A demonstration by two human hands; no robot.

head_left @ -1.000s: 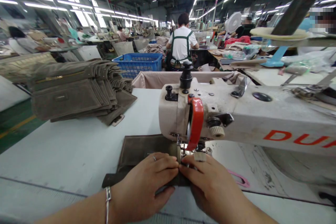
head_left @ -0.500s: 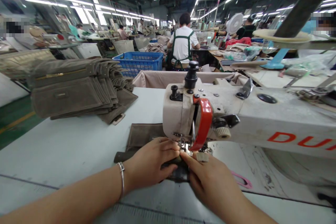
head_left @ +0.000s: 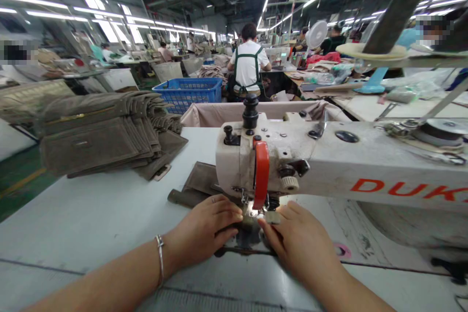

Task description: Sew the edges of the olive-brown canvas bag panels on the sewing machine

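A cream sewing machine (head_left: 329,165) with an orange guard stands on the white table (head_left: 91,214). Under its needle lies a brown fabric piece (head_left: 199,183), which runs back to the left behind the machine head. My left hand (head_left: 204,229), with a bracelet on the wrist, presses the fabric's near edge just left of the presser foot, fingers curled on it. My right hand (head_left: 300,243) pinches the same edge right of the needle. Both hands nearly meet below the orange guard.
A stack of brown fabric pieces (head_left: 102,131) lies at the table's left rear. A blue basket (head_left: 190,91) and a cloth bin (head_left: 219,112) stand behind the table. A person in a white shirt (head_left: 248,66) sits further back. Thread cones and worktables crowd the right.
The fabric piece has fed away from me under the needle. Both hands followed it forward, closer to the presser foot, and my view has shifted slightly.
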